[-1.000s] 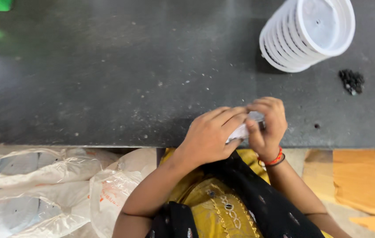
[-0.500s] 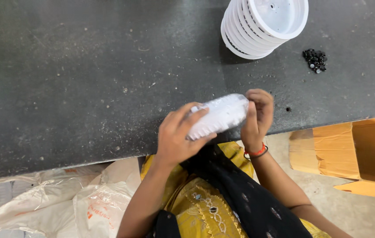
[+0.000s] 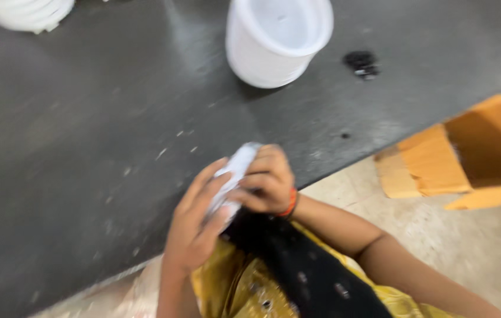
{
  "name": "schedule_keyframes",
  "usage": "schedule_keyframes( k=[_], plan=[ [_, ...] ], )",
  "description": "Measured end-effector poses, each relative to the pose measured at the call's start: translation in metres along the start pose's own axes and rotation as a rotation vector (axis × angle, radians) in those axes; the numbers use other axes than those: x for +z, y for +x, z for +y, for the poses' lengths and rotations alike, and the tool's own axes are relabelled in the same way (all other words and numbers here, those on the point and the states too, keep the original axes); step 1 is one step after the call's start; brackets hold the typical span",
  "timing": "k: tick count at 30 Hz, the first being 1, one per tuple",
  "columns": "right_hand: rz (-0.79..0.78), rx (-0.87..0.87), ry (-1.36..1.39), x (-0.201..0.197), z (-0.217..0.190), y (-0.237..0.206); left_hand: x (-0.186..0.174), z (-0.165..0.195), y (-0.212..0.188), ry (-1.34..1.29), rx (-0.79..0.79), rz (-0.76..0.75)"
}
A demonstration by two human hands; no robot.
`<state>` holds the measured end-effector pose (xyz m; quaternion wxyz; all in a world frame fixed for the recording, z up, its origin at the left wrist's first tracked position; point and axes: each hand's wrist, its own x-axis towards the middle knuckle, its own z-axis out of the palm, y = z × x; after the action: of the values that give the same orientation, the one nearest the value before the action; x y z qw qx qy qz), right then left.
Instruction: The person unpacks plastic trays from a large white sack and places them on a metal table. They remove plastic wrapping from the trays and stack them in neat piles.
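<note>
White plastic piece (image 3: 234, 176), thin and round-edged, now stands almost edge-on between both hands at the near edge of the dark table (image 3: 85, 147); half a second ago it lay broadside, its ribbed white face showing. So it has been turned, which suggests the handling is mid-way rather than finished. Left of the piece, the left hand (image 3: 194, 227) cups it from below with fingers curled along its side. Right of the piece, the right hand (image 3: 268, 179), an orange band at the wrist, pinches its upper rim. Beyond the piece stands a white tub (image 3: 274, 44), with a small black heap (image 3: 361, 62) further right. A cardboard box (image 3: 456, 156) lies right of the piece, off the table.
</note>
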<state>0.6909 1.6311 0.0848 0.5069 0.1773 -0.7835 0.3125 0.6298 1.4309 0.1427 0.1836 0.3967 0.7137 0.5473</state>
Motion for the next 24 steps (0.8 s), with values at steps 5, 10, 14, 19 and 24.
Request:
schedule_keyframes(
  k=[5, 10, 14, 19, 24],
  plan=[
    [-0.022, 0.024, 0.052, -0.001, -0.003, 0.01, -0.009, -0.017, 0.005, -0.01, -0.032, -0.111],
    [-0.096, 0.147, 0.062, -0.011, -0.017, 0.023, -0.018, -0.03, 0.008, 0.153, 0.026, -0.061],
    [-0.249, 0.217, -0.036, -0.017, -0.028, 0.039, -0.024, -0.038, 0.011, 0.194, 0.036, -0.01],
    [-0.751, 0.412, -0.017, -0.028, -0.024, 0.052, -0.021, -0.036, 0.012, 0.247, 0.041, 0.025],
    [-0.596, 0.34, 0.26, -0.028, -0.012, 0.04, -0.016, -0.031, 0.012, 0.258, 0.061, 0.053]
  ],
)
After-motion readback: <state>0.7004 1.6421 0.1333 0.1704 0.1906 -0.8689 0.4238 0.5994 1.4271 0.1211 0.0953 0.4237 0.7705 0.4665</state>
